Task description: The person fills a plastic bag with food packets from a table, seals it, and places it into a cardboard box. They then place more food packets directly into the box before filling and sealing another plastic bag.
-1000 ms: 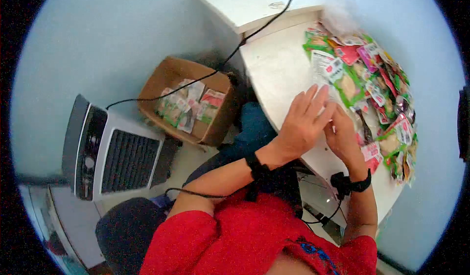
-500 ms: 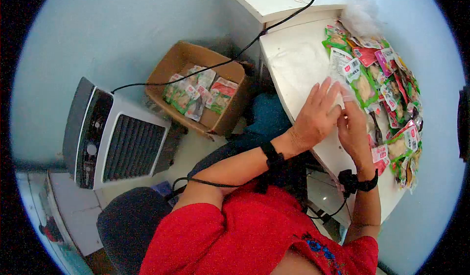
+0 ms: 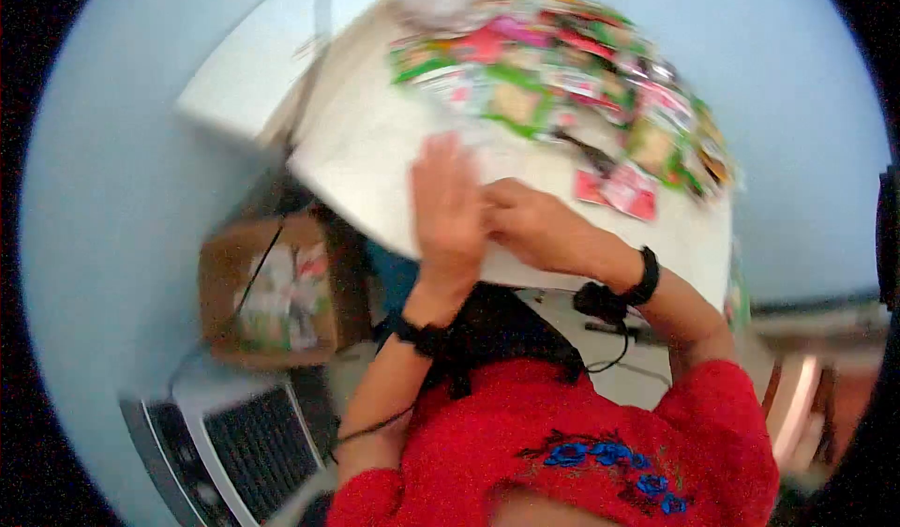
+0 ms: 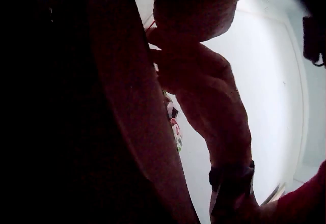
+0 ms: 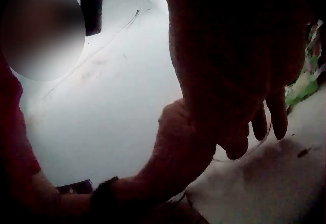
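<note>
At centre, the left hand (image 3: 448, 208) is straight-fingered; the right hand (image 3: 539, 230) curls, its hold I cannot tell. Sorting seems partway: a packet pile (image 3: 517, 103) fills the tabletop's (image 3: 361, 157) upper right; fewer lie in the lower-left box (image 3: 216, 293).

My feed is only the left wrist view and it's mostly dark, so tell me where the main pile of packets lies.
Observer: In the head view, the pile of packets spreads across the far side of the white table.
Operator: Tell me how the left hand is shaped.
Observer: Its fingers are straight and point toward the pile; blur hides whether anything lies under them.
Operator: Report any packets off the tabletop.
Observer: Some packets lie in an open cardboard box, below the table's edge on the left of the head view.
</note>
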Motion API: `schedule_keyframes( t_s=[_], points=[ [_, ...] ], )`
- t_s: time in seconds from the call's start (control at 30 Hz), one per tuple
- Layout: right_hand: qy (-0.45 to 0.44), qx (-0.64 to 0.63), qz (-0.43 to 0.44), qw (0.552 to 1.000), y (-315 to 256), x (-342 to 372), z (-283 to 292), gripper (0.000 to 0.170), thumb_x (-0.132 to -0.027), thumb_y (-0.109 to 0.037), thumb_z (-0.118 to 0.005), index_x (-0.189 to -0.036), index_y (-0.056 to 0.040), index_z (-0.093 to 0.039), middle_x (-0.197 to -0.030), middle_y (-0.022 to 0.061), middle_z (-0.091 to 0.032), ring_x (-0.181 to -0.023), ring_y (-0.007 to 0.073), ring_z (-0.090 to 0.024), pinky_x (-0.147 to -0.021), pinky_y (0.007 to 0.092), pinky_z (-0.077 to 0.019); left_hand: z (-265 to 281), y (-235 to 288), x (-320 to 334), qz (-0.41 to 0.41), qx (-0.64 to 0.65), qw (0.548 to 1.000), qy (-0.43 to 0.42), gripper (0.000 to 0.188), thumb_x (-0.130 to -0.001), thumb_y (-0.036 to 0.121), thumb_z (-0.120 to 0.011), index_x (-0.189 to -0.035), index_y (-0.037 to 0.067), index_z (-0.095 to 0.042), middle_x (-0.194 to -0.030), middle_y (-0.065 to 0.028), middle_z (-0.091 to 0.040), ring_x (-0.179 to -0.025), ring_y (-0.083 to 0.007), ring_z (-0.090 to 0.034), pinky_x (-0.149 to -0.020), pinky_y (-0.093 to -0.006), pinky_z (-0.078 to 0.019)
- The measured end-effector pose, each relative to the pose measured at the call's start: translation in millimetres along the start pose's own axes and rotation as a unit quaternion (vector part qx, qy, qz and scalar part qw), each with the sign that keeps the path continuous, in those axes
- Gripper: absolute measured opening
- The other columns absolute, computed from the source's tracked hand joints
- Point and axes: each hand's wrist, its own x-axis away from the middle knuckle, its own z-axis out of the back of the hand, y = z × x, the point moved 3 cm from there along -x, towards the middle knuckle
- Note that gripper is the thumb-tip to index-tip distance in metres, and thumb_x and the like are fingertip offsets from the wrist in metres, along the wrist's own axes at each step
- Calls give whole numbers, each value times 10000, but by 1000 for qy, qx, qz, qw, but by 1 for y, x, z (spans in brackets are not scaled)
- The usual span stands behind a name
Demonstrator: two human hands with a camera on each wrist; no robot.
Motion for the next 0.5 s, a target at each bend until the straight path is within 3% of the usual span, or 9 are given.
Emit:
schedule_keyframes(
  t_s=[0.1, 0.23, 0.27, 0.3, 0.33, 0.37, 0.47, 0.5],
  points=[
    [65, -11, -21, 998, -8, 23, 31, 267, -816, -79, -695, -1074, -25, -657, -1189, 152, -635, -1096, 339, -597, -874, 387, -528, 2, 4, -12, 1, -43, 999, -31, 445, -853, 9, -534, -1296, -26, -552, -1449, -224, -455, -1366, -425, -398, -1125, -565, -289],
    [161, 49, -189, 967, 33, 83, 63, 220, -841, -96, -708, -1055, -45, -693, -1127, 138, -683, -1016, 307, -657, -879, 376, -530, 0, 7, -13, 13, -43, 997, -57, 459, -829, -104, -469, -1276, -46, -553, -1440, -215, -464, -1362, -427, -401, -1109, -562, -317],
    [147, 97, -207, 962, 34, 94, 85, 209, -848, -80, -691, -1052, -31, -692, -1132, 142, -682, -984, 283, -672, -842, 361, -549, -1, 9, -13, 11, -42, 997, -59, 468, -822, -116, -462, -1276, -47, -552, -1439, -214, -464, -1364, -426, -398, -1108, -562, -320],
    [124, 99, -367, 917, 37, 105, 99, 216, -861, -78, -674, -1069, -24, -694, -1126, 144, -686, -944, 253, -687, -768, 342, -565, -2, 9, -12, 11, -39, 997, -58, 477, -816, -129, -454, -1275, -49, -552, -1439, -213, -464, -1366, -425, -396, -1106, -562, -323],
    [176, 120, -412, 886, 52, 129, 104, 250, -869, -82, -667, -1112, -31, -690, -1110, 146, -692, -893, 232, -691, -688, 317, -561, -2, 11, -14, 9, -39, 998, -57, 483, -812, -132, -455, -1278, -50, -548, -1440, -213, -462, -1369, -424, -391, -1108, -558, -324],
    [222, 136, -386, 885, 68, 152, 104, 271, -872, -249, -674, -1069, -66, -711, -1000, 178, -692, -881, 338, -664, -810, 431, -516, -2, 12, -13, 9, -36, 998, -54, 489, -808, -134, -456, -1282, -51, -545, -1441, -213, -460, -1372, -423, -387, -1109, -554, -324],
    [182, 153, -476, 847, 73, 169, 105, 332, -861, -284, -685, -1104, -59, -693, -1002, 193, -690, -904, 355, -661, -820, 437, -514, -3, 13, -12, 15, -36, 998, -52, 507, -804, -137, -453, -1297, -52, -530, -1450, -216, -446, -1381, -424, -371, -1115, -543, -323],
    [163, 172, -459, 856, 73, 167, 102, 425, -817, -237, -742, -1161, -2, -658, -1097, 177, -689, -905, 297, -658, -800, 362, -519, -3, 13, -13, 17, -37, 998, -52, 512, -804, -137, -450, -1304, -52, -524, -1454, -217, -440, -1384, -425, -366, -1118, -540, -321]
  ],
)
